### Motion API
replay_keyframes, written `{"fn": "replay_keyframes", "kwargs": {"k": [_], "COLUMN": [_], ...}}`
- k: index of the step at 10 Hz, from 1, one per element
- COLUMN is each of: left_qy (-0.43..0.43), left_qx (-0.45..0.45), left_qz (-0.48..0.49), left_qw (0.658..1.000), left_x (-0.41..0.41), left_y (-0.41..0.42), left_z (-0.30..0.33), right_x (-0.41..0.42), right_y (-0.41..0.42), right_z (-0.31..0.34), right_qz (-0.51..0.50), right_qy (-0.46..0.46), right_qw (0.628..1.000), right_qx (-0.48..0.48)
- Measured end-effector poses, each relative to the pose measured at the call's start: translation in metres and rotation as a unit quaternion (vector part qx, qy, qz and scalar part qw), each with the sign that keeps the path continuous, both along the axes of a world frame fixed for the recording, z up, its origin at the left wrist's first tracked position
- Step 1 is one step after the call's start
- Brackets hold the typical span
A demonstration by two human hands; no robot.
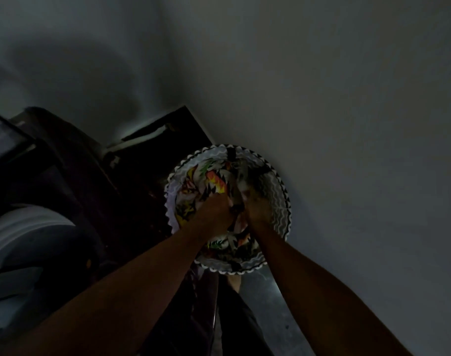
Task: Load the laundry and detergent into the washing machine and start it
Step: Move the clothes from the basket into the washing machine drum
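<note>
A pale wall (347, 98) fills the dim room from twelve o'clock round to four o'clock, the largest thing in sight. At nine o'clock, in deep shadow, stands what appears to be the washing machine (26, 240), its pale round rim curving toward eight o'clock; too little light reaches it to tell whether the door is open. A dark cabinet-like shape (165, 140) sits at eleven o'clock, against the wall, with a pale strip along its top edge. Just right of centre, near the foot of the wall, a round laundry basket (281, 201) with a black-and-white zigzag rim holds the laundry (211, 183), a crumpled cloth printed in orange, yellow, green and black on white, which lies inside the basket and fills most of it. A person leans over it, two bare forearms reaching up from six o'clock. The left hand (215, 208) is sunk into the cloth at the middle of the basket, its fingers curled down and clutching the printed fabric. The right hand (256, 205), just beside it and nearly touching, also reaches into the cloth; its fingers are buried in shadow and fabric, so I cannot tell whether they grasp it or merely press on it.
</note>
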State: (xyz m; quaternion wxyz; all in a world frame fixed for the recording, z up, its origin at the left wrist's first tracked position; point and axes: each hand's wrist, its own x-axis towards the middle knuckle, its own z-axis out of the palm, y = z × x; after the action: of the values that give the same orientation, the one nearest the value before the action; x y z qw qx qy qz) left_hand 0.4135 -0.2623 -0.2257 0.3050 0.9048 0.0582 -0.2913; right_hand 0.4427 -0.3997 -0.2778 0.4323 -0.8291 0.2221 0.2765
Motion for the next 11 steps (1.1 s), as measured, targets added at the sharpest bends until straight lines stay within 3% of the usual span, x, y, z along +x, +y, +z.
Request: {"fn": "replay_keyframes", "kwargs": {"k": [1,3,4,5,6,7,8,9,10,11], "left_qy": [-0.024,-0.058,-0.131,-0.149,-0.109,-0.071,-0.072,-0.074,-0.092,-0.064], "left_qx": [-0.077,-0.141,-0.106,-0.109,-0.259,-0.356,-0.422,-0.504,-0.528,-0.448], "left_qz": [0.004,0.034,0.091,0.255,0.366,0.381,0.415,0.445,0.442,0.333], "left_qw": [0.997,0.988,0.982,0.949,0.887,0.85,0.803,0.737,0.719,0.827], "left_x": [0.005,0.006,-0.005,-0.01,-0.015,-0.021,-0.035,-0.046,-0.055,-0.073], "left_y": [0.0,0.006,0.025,0.043,0.055,0.06,0.078,0.096,0.108,0.116], "left_z": [0.012,0.081,0.117,0.157,0.198,0.227,0.242,0.254,0.263,0.263], "right_x": [0.0,0.02,0.027,0.021,-0.001,-0.016,-0.018,-0.015,-0.009,-0.007], "right_y": [0.011,0.034,0.033,0.021,0.022,0.029,0.047,0.067,0.08,0.103], "right_z": [0.092,0.147,0.175,0.191,0.188,0.167,0.166,0.217,0.263,0.312], "right_qz": [-0.021,0.079,0.025,0.176,0.429,0.478,0.447,0.344,0.258,0.187], "right_qy": [0.0,-0.112,-0.124,-0.083,-0.014,-0.103,-0.204,-0.225,-0.347,-0.344], "right_qw": [0.999,0.984,0.967,0.948,0.894,0.869,0.869,0.911,0.902,0.919], "right_qx": [0.043,0.112,0.221,0.251,0.127,0.077,0.063,0.034,-0.013,0.051]}}
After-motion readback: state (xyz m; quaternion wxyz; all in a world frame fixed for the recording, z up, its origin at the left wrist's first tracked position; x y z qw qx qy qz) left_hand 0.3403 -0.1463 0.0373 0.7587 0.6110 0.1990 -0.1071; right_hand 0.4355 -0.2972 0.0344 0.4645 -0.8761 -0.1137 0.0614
